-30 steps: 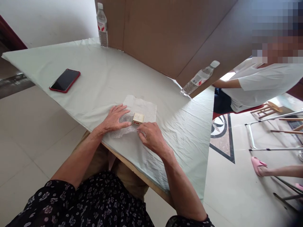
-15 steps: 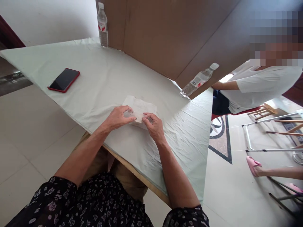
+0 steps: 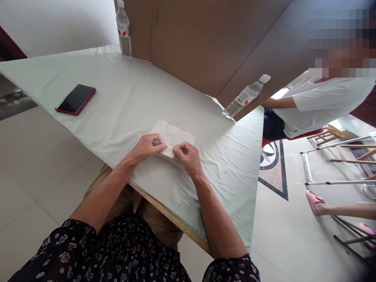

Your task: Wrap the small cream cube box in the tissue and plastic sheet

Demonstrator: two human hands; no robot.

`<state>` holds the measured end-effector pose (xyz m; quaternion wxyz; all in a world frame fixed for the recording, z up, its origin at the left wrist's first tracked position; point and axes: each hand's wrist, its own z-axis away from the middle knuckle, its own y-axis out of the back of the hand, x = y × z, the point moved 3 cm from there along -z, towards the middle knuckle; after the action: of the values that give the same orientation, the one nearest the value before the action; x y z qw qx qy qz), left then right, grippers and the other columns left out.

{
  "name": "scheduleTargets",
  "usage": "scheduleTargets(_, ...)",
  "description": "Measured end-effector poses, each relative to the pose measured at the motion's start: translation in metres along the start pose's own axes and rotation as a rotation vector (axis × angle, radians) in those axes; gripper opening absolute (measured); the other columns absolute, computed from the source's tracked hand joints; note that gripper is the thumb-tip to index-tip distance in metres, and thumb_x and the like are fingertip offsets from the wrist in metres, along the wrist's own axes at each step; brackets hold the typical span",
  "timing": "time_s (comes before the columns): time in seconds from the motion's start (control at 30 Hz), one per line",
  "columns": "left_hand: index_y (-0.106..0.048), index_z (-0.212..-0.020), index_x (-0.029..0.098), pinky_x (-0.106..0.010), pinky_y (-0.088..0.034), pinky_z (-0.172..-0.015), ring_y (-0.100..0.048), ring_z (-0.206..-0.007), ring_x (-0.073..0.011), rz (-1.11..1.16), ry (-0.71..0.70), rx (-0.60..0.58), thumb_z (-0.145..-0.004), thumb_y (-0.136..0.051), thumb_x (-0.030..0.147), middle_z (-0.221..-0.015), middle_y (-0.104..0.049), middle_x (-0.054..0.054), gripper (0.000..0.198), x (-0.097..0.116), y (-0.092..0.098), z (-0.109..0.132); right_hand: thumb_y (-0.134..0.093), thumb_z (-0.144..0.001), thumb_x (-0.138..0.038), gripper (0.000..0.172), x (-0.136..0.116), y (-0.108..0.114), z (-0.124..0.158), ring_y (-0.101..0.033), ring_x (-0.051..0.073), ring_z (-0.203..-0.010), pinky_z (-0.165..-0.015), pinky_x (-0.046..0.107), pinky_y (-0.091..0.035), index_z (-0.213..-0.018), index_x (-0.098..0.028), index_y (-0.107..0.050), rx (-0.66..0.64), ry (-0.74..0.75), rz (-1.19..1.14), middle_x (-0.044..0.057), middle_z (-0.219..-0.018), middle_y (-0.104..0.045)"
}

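A thin white tissue (image 3: 173,133) lies on the pale green cloth, its far part spread flat and its near edge raised a little. My left hand (image 3: 148,147) pinches that near edge from the left, thumb against fingers. From the right, my right hand (image 3: 188,154) grips the same edge between thumb and index finger. A short stretch of tissue shows between the two thumbs. The rest of the near edge is hidden behind my fingers.
A red-cased phone (image 3: 75,99) lies at the left. One water bottle (image 3: 123,31) stands by the brown upright board (image 3: 188,43); another bottle (image 3: 246,96) is at the board's right end. Someone in a white shirt (image 3: 329,103) sits beyond the table (image 3: 96,129).
My fingertips have closed more tightly on the tissue's near edge, and my right hand has shifted slightly left. The view has moved a little.
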<state>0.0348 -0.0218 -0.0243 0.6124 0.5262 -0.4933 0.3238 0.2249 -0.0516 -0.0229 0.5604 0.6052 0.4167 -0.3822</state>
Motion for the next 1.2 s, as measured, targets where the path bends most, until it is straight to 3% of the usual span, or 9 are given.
scheduleTargets(0.2,-0.062,-0.074,0.016,-0.022,-0.033,-0.056,-0.044,-0.059,-0.0097,0.026,0.027,-0.007,-0.069,-0.068,0.042,-0.065,-0.054,0.003,0.027,0.001,-0.001,0.001,-0.065,-0.078,-0.043,0.023,0.005,0.001,-0.002,-0.053,0.013,-0.063,-0.064,0.027,-0.043,-0.073,-0.02,-0.063,0.001,-0.013,-0.016,-0.002,-0.067,-0.061)
scheduleTargets(0.33,-0.06,-0.073,0.016,-0.022,-0.032,-0.056,-0.045,-0.059,-0.0093,0.058,0.041,-0.009,-0.07,-0.068,0.04,-0.067,-0.055,0.003,0.025,0.0,-0.003,0.002,-0.063,-0.079,-0.041,0.022,0.011,0.014,-0.005,-0.051,0.014,-0.059,-0.061,0.028,-0.041,-0.069,-0.021,-0.06,0.097,0.006,0.143,-0.002,-0.063,-0.059)
scheduleTargets(0.5,-0.06,-0.073,0.016,-0.023,-0.035,-0.058,-0.048,-0.061,-0.0102,0.06,0.042,-0.005,-0.071,-0.068,0.039,-0.069,-0.057,0.002,0.023,-0.001,-0.003,0.002,-0.059,-0.088,-0.033,0.015,-0.018,0.033,0.008,-0.062,0.018,-0.078,-0.077,0.035,-0.048,-0.078,-0.022,-0.062,0.351,0.306,0.366,0.004,-0.084,-0.07)
scheduleTargets(0.57,-0.061,-0.073,0.016,-0.023,-0.035,-0.058,-0.047,-0.061,-0.0102,0.047,0.041,-0.007,-0.071,-0.067,0.039,-0.067,-0.055,0.003,0.024,0.0,-0.003,0.002,-0.057,-0.093,-0.031,0.015,-0.034,0.029,0.017,-0.065,0.019,-0.084,-0.08,0.035,-0.049,-0.081,-0.023,-0.063,0.309,0.454,0.417,0.004,-0.086,-0.072)
scheduleTargets(0.63,-0.061,-0.073,0.016,-0.023,-0.034,-0.058,-0.046,-0.06,-0.0103,0.043,0.037,-0.014,-0.071,-0.067,0.04,-0.065,-0.054,0.003,0.025,0.001,-0.003,0.002,-0.057,-0.095,-0.028,0.013,-0.044,0.016,0.023,-0.066,0.02,-0.09,-0.084,0.036,-0.048,-0.087,-0.023,-0.066,0.176,0.561,0.487,0.005,-0.091,-0.074)
scheduleTargets(0.77,-0.06,-0.074,0.016,-0.024,-0.036,-0.06,-0.046,-0.062,-0.0104,0.039,0.017,-0.017,-0.071,-0.066,0.041,-0.068,-0.055,0.002,0.026,0.001,-0.004,0.001,-0.06,-0.093,-0.021,0.009,-0.04,-0.008,0.028,-0.066,0.022,-0.099,-0.087,0.037,-0.043,-0.096,-0.022,-0.069,-0.038,0.618,0.701,0.006,-0.104,-0.076)
scheduleTargets(0.97,-0.06,-0.077,0.017,-0.024,-0.037,-0.06,-0.046,-0.064,-0.0112,-0.019,0.004,0.014,-0.071,-0.062,0.039,-0.07,-0.056,0.002,0.023,0.004,0.002,0.003,-0.058,-0.095,-0.021,0.011,-0.033,-0.014,0.028,-0.062,0.022,-0.099,-0.087,0.037,-0.037,-0.098,-0.021,-0.068,-0.075,0.589,0.832,0.006,-0.108,-0.075)
scheduleTargets(1.2,-0.062,-0.099,0.018,-0.024,-0.037,-0.057,-0.042,-0.056,-0.0106,-0.069,0.053,0.145,-0.071,-0.058,0.031,-0.065,-0.049,0.006,0.031,-0.004,0.013,0.007,-0.057,-0.098,-0.025,0.021,-0.034,-0.02,0.031,-0.056,0.024,-0.103,-0.088,0.038,-0.034,-0.118,-0.026,-0.064,-0.1,0.545,0.931,0.005,-0.111,-0.069)
